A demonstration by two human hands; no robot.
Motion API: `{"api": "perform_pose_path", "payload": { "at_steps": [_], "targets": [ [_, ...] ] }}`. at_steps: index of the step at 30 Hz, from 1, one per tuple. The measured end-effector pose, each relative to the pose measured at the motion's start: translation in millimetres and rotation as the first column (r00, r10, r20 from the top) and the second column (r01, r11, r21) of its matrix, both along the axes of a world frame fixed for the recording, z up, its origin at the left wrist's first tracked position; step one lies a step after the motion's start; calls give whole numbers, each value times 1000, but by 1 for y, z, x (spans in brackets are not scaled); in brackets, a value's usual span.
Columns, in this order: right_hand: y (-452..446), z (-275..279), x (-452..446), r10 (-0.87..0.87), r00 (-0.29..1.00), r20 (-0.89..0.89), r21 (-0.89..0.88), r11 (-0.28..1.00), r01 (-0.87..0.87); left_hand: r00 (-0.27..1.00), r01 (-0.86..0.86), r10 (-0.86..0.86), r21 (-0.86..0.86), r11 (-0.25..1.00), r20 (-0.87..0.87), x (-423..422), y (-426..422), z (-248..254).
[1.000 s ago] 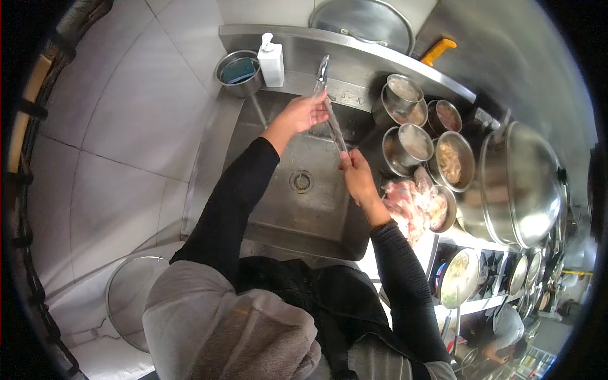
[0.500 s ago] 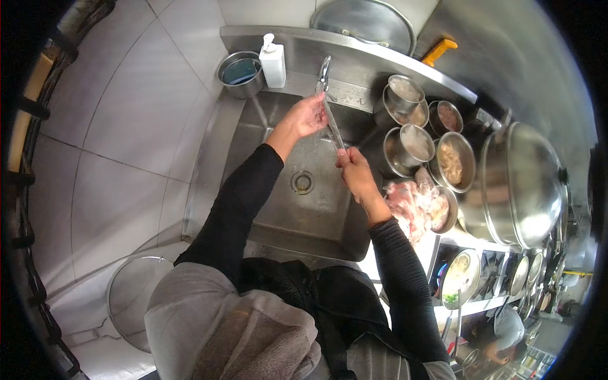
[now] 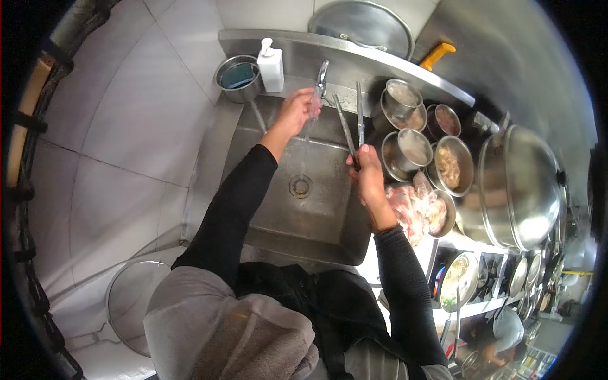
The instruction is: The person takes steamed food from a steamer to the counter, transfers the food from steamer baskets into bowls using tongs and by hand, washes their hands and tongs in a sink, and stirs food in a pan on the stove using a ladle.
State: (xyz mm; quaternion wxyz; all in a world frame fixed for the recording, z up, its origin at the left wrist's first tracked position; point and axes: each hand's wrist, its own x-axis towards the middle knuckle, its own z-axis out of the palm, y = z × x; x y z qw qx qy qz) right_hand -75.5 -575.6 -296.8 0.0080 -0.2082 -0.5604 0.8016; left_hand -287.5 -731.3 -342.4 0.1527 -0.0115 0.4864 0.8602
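Under the tap (image 3: 323, 77), my left hand (image 3: 300, 109) is open with its fingers loosely curved, and water runs over it. It holds nothing that I can see. My right hand (image 3: 367, 172) is closed round the lower end of metal tongs (image 3: 345, 125) at the sink's right side. The two long arms of the tongs stand apart and point towards the back of the sink. Beneath both hands lies the steel sink (image 3: 278, 218), with its round drain (image 3: 300, 186) in the floor.
A white pump bottle (image 3: 271, 68) and a steel pot (image 3: 239, 95) stand at the back left. Steel containers of food (image 3: 453, 166), bagged raw meat (image 3: 408, 206) and a large domed pot (image 3: 529, 187) are on the right. A pan (image 3: 461, 278) sits on the stove; another person (image 3: 506, 329) is beyond.
My left hand has let go of the tongs and moved slightly left under the water. My right hand has shifted right with the tongs, whose arms have spread apart.
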Motion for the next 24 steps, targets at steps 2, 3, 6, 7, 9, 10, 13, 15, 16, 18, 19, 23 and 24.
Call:
{"api": "perform_pose_path", "payload": {
  "at_steps": [2,3,6,7,9,10,13,15,16,18,19,23,24],
  "targets": [
    [-1,2,0,30,997,-69,180,984,-17,928,312,-331,132,941,170,-2,0,13],
    [-2,4,2,57,995,-87,217,976,-37,919,350,-371,154,924,133,-1,5,18],
    [0,-3,2,87,992,-96,263,963,-59,920,384,-386,-33,923,-67,-3,13,15],
    [2,-8,2,88,992,-94,264,963,-60,921,383,-385,-31,923,-66,-6,16,13],
    [3,-14,4,134,983,-123,588,808,-37,945,320,-328,-211,924,-2,-6,20,20],
    [3,-17,5,133,984,-122,588,808,-37,944,322,-329,-211,923,0,-5,21,23],
    [-3,-16,7,151,969,-194,817,572,74,944,330,-327,-179,927,48,-11,28,23],
    [-8,-10,12,153,976,-158,909,409,83,918,381,-380,13,925,111,-19,30,7],
    [-9,-7,15,147,977,-156,909,409,84,916,386,-385,14,922,113,-21,31,0],
    [-12,-2,18,121,991,-48,921,389,-3,893,415,-418,57,908,167,-21,29,-4],
    [-11,-4,18,119,992,-47,921,390,-3,892,417,-420,57,907,169,-20,27,-5],
    [-9,-6,16,123,989,-77,908,418,18,897,384,-399,113,916,189,-6,25,9],
    [-10,-5,15,130,987,-90,906,422,27,906,371,-386,109,922,175,-7,25,7]
  ]
}}
